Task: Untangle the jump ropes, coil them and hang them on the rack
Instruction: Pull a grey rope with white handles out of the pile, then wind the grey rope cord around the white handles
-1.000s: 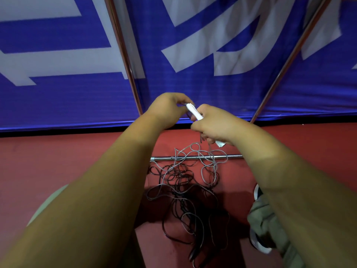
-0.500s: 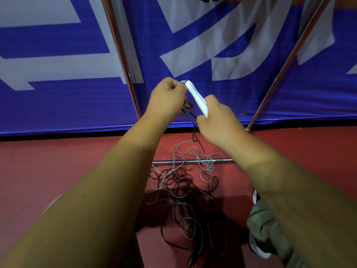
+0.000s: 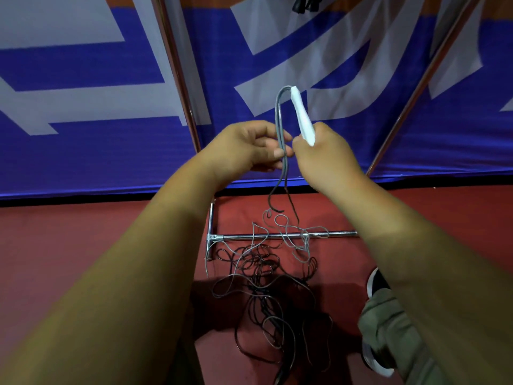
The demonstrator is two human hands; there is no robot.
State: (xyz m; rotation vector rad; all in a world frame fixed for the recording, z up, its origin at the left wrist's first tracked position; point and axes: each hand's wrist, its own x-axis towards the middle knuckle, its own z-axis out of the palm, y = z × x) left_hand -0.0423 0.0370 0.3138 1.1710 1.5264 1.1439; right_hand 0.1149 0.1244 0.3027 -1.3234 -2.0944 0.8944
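Handle of white plastic (image 3: 301,115) held up over a tangle of grey and black jump ropes (image 3: 266,276)

The right hand (image 3: 326,157) is clenched round the lower end of the handle, which points up and slightly left in front of the blue and white fabric banner (image 3: 83,79). A thin grey cord (image 3: 279,112) leaves the handle's top end, bends over in a tight arch and runs down as 2 strands side by side. The left hand (image 3: 247,147) pinches these strands between its curled fingers (image 3: 277,153), just beside the right hand.

Below the hands the strands hang down to the red floor (image 3: 83,259) and meet the tangle. It lies there in loose loops. Some of its grey loops drape across the chrome base bar (image 3: 341,233) of the metal rack, and the darker loops spread on the near side of that bar. The left chrome pole (image 3: 177,68) and the right chrome pole (image 3: 416,87) of the rack slant upward in front of the banner, 1 on each side of the hands.

At the lower right a black shoe with a white sole (image 3: 376,283) stands on the floor beside the tangle. An olive-grey trouser leg (image 3: 388,329) shows just below it in the picture.
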